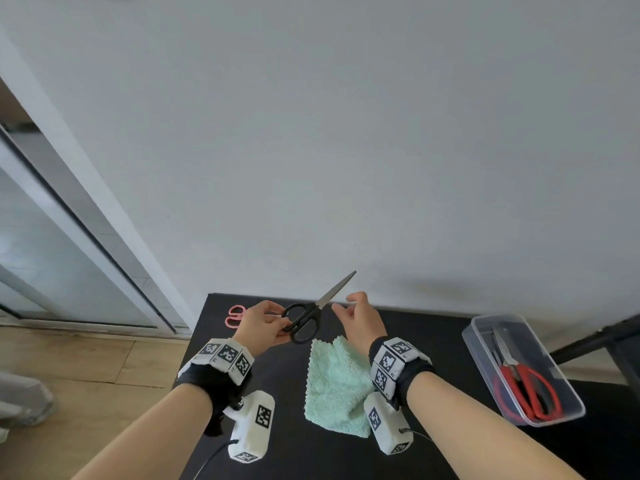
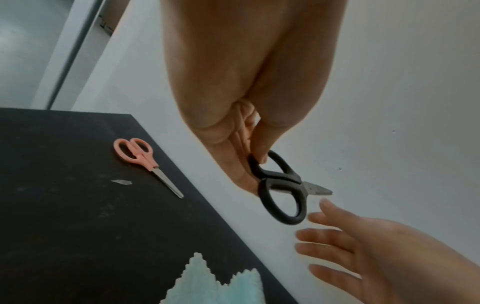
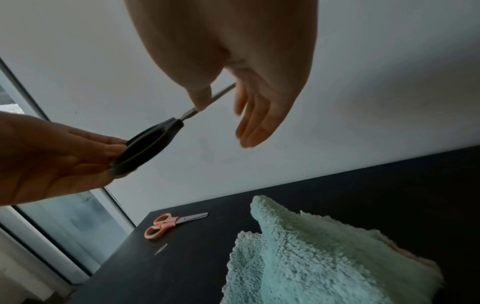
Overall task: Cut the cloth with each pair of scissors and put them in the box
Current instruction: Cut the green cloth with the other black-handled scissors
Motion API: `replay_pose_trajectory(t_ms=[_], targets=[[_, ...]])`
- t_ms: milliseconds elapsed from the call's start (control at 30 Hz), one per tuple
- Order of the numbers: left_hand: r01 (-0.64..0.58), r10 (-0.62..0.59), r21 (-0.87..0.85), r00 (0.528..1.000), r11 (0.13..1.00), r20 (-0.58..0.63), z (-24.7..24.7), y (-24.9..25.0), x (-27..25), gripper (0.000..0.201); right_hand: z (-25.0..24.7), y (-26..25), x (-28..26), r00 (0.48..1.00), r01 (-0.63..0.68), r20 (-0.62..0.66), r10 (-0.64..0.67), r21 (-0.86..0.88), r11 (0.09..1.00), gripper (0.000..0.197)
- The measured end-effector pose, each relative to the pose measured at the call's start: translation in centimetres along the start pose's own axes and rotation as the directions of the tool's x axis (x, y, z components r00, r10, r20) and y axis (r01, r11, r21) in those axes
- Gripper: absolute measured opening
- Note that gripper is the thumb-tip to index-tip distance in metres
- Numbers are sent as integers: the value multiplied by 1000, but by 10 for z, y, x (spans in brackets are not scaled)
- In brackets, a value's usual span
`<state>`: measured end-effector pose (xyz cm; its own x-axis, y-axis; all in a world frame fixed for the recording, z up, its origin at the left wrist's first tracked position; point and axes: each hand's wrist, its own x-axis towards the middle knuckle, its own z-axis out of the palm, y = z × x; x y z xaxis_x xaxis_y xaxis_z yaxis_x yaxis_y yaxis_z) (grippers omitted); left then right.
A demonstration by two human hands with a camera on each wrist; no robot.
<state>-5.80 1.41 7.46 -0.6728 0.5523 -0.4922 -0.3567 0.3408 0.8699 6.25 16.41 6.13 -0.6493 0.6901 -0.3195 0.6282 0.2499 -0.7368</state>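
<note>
Bare table (image 1: 287, 375) is left between pink scissors (image 1: 235, 315) and green cloth (image 1: 336, 382), while passage is blocked rightward by the clear box (image 1: 476, 348), behind by the wall (image 1: 346, 133), above by the black scissors (image 1: 313, 310).
</note>
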Motion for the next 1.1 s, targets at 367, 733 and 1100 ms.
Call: replay_pose_trajectory(t_ms=[367,733,1100], targets=[[-50,49,14,997,999,63,38,12,-10,15,-18,-8,-4,983,-47,174,-65,570,821,13],[-26,25,0,986,1000,163,30,26,-8,24,-24,-2,0,961,-100,262,-87,625,774,11],[44,-39,-279,999,959,24,18,26,9,15,-21,5,-7,942,-106,323,-93,547,831,5]])
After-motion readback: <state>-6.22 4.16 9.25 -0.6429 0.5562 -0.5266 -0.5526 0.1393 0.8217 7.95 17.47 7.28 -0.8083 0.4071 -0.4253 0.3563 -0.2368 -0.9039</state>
